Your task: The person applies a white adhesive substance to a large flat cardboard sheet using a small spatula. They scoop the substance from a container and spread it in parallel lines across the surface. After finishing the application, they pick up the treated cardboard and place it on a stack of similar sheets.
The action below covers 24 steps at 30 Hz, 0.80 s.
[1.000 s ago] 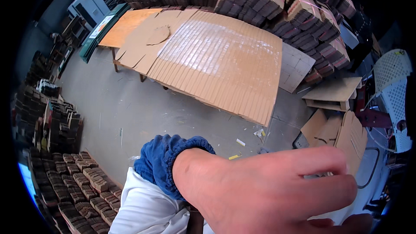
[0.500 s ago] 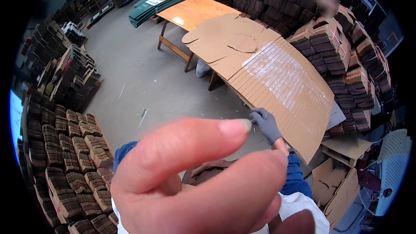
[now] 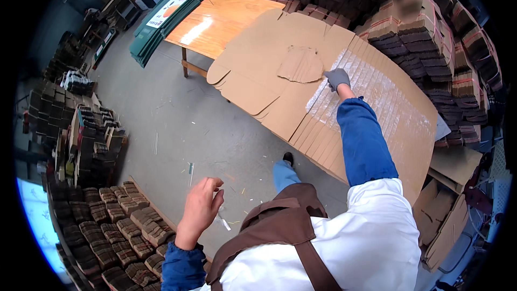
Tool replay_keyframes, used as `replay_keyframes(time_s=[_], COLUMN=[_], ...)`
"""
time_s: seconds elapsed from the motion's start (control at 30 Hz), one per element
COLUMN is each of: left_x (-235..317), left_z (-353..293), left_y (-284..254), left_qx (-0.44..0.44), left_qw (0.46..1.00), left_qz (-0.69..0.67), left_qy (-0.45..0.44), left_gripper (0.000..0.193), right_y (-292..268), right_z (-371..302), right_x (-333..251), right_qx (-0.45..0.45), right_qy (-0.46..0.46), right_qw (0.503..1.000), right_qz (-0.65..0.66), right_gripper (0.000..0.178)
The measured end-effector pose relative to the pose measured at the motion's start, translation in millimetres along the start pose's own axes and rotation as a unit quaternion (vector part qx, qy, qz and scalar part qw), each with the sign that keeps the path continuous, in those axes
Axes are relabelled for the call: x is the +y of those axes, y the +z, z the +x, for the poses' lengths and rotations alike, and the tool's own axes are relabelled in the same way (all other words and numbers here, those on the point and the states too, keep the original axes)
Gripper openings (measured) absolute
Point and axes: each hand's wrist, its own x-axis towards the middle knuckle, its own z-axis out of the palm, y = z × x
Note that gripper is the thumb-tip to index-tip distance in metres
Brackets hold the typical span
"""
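My right hand (image 3: pixel 337 78), in a grey glove, reaches over the table with its fingers closed at the right edge of a torn, roughly round cardboard piece (image 3: pixel 300 64). That piece lies on a large flat cardboard sheet (image 3: pixel 253 70). To the right spreads a row of overlapping cardboard sheets (image 3: pixel 377 102), their edges fanned like steps and streaked with whitish, shiny smears. My left hand (image 3: pixel 202 205) is bare and hangs over the floor at lower centre. Its fingers are loosely bent, the thumb apart, with nothing visible in them.
Green folded boards (image 3: pixel 161 21) lie at the far end of the orange-brown wooden table (image 3: pixel 215 21). Bundled cardboard stacks (image 3: pixel 414 37) crowd the right and back. More stacks (image 3: pixel 107 226) stand at lower left. Scraps litter the grey floor (image 3: pixel 161 108). Cardboard pieces (image 3: pixel 439 210) lean at lower right.
My right hand has moved from the sheets' near edge up to the torn piece. My left hand has dropped away from close before the camera to lower left. The view has shifted.
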Motion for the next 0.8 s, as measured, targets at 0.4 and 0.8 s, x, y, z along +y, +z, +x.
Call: replay_keyframes(time_s=[0.4,0.8], left_x=[-198,-150], left_z=[10,165], left_y=[186,158], left_qx=[-0.143,-0.27], left_qw=[0.912,0.943], left_qz=[-0.277,-0.184], left_qy=[-0.266,-0.07], left_gripper=[0.017,0.032], right_y=[9,33], right_z=[131,162], right_x=[51,118], right_qx=[0.059,0.222], right_qy=[-0.05,0.002], right_qw=[0.95,0.95], right_qz=[-0.303,-0.222], right_gripper=[0.037,0.033])
